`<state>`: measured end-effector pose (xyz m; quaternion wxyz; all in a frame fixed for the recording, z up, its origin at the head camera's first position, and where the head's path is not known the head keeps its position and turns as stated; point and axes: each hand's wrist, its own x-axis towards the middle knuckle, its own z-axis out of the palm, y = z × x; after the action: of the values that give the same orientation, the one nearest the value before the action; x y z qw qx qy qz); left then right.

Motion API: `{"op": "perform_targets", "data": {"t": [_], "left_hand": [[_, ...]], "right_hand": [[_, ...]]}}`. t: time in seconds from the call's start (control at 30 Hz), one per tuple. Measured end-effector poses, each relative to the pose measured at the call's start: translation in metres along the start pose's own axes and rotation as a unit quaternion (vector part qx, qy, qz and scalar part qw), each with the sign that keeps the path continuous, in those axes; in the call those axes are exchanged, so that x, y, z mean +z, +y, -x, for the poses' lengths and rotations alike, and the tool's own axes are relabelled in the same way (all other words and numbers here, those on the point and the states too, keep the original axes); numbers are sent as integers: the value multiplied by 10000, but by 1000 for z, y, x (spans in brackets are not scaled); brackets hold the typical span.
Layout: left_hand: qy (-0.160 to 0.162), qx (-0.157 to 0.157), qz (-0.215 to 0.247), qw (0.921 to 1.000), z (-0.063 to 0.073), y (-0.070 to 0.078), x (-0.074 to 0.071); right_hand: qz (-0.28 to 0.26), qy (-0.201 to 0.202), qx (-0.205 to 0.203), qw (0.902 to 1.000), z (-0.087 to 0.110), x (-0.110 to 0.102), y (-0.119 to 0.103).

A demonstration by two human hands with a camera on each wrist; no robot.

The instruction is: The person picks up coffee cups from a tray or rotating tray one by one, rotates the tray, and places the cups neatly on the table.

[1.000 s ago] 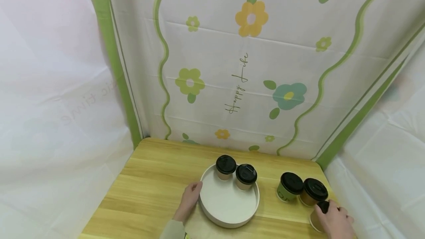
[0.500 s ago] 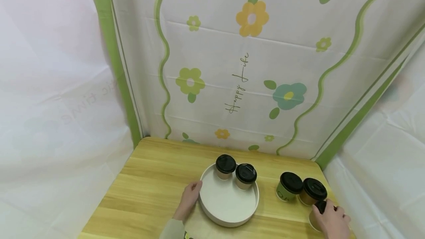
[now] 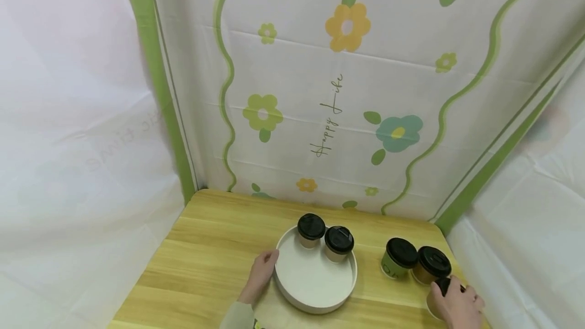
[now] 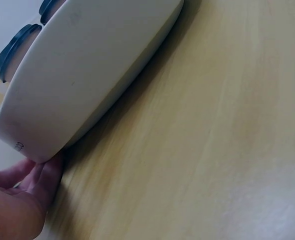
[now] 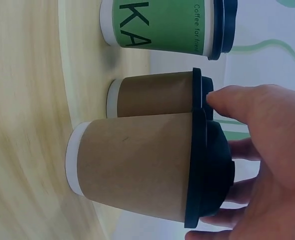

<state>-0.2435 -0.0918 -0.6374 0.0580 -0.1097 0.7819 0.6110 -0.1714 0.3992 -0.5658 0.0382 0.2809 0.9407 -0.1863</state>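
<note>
My left hand (image 3: 261, 272) grips the left rim of a round white tray (image 3: 315, 284), thumb over the edge and fingers against the outside, as the left wrist view shows. Two paper coffee cups with black lids, one at the back (image 3: 311, 230) and one farther right (image 3: 338, 243), stand upright inside the tray. On the right, my right hand (image 3: 461, 302) holds a light-brown coffee cup (image 5: 137, 165) from above by its black lid (image 5: 215, 167), thumb on one side and fingers round the other. Part of this cup is hidden by the hand in the head view.
A green lidded cup (image 3: 395, 260) and a darker brown cup (image 3: 429, 265) stand beside the held cup. The wooden table (image 3: 215, 248) runs back to a flower-printed curtain (image 3: 292, 70), and white curtains hang at both sides.
My right hand has shifted very slightly left over the cup's lid. The left hand, the tray and the other cups look unchanged.
</note>
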Motion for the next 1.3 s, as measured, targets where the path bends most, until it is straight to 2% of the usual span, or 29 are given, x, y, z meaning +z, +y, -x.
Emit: {"op": "perform_targets", "data": {"t": [0.33,0.43,0.5,0.63,0.83,0.93,1.13,1.3], "left_hand": [[-51,71,64,9999,-5,-3,0],[-42,53,36,10000,-4,-2,0],[-34,14,34,10000,-4,-1,0],[-20,-5,50,10000,-1,1,-1],[3,33,32,10000,2,2,0],[-4,55,-10,10000,2,-1,0],[-22,164,10,9999,0,-5,0],[-5,154,18,9999,-2,-6,1]], "right_hand": [[-123,258,52,9996,1,-8,-9],[-216,427,16,9989,3,-12,-14],[-365,672,-153,9970,4,-13,-18],[-807,1123,-553,9888,6,-15,-26],[-1769,1542,-614,9701,10,-11,-37],[-2018,1654,-764,9623,10,-7,-41],[-2139,1264,-654,9664,16,1,-54],[-2398,1083,-691,9623,24,8,-63]]}}
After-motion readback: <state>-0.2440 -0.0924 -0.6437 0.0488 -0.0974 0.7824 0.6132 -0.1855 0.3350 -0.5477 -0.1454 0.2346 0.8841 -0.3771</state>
